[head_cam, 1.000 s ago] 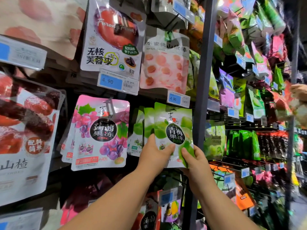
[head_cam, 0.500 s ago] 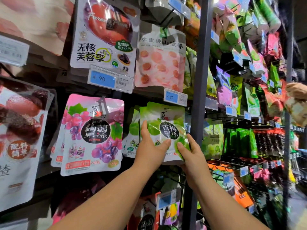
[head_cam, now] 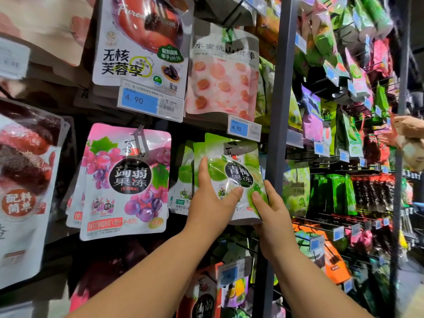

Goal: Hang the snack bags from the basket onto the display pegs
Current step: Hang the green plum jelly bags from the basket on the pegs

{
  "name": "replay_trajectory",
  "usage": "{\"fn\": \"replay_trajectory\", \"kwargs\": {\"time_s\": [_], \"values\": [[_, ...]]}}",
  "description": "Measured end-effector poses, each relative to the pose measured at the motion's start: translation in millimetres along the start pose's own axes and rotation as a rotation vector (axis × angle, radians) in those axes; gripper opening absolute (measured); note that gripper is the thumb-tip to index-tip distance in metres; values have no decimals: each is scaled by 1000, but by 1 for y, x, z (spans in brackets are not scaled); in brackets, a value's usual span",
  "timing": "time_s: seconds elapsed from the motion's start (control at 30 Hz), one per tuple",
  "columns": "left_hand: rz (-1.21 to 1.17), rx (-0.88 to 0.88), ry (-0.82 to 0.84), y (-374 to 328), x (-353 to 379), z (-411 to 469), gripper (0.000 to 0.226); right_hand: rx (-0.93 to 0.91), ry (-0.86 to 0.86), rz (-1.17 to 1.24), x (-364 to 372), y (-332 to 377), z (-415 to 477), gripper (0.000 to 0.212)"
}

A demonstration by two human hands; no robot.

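Green plum-jelly bag [head_cam: 231, 177] is up against the matching hung bags [head_cam: 183, 171], between both hands. L hand [head_cam: 211, 203] grips its left side, R hand [head_cam: 270, 212] pinches the bottom corner. Peg's hidden, can't tell if it's hooked. Basket's out of view, so remaining stock unknown.

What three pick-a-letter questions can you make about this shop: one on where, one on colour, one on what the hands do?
1. Where is the shiny pink grape-picture snack bag, seen from the shiny green snack bag? A right; B left; C behind.
2. What colour backs the number on the rectangular plastic price tag above the pink bag? A red; B yellow; C blue.
3. What are the left hand and right hand doing? A holding the green bag; B hanging empty; C holding the pink bag.
Answers: B, it hangs leftward; C, 4.90 sits on blue; A, both thumbs press its front.
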State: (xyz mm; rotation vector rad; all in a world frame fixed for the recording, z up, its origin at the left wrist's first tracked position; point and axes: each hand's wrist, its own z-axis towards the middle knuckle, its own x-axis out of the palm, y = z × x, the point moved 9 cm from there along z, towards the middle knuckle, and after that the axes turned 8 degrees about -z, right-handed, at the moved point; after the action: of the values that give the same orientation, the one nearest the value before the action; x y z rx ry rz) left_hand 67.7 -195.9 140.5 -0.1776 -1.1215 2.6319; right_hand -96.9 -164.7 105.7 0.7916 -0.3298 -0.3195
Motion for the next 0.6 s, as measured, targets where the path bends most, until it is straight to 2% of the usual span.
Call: {"fn": "replay_trajectory", "kwargs": {"time_s": [0.17,0.33,0.47,0.6], "values": [[30,-18,2,4,-1,5,98,34,-13,-64,1,-4,5,79],[136,-90,-28,19,-8,13,96,74,13,-192,9,-14,18,65],[271,-74,1,25,-4,17,85,123,10,-276,12,-24,29,62],[317,-126,22,42,-7,23,89,177,26,-328,22,-37,35,65]]}}
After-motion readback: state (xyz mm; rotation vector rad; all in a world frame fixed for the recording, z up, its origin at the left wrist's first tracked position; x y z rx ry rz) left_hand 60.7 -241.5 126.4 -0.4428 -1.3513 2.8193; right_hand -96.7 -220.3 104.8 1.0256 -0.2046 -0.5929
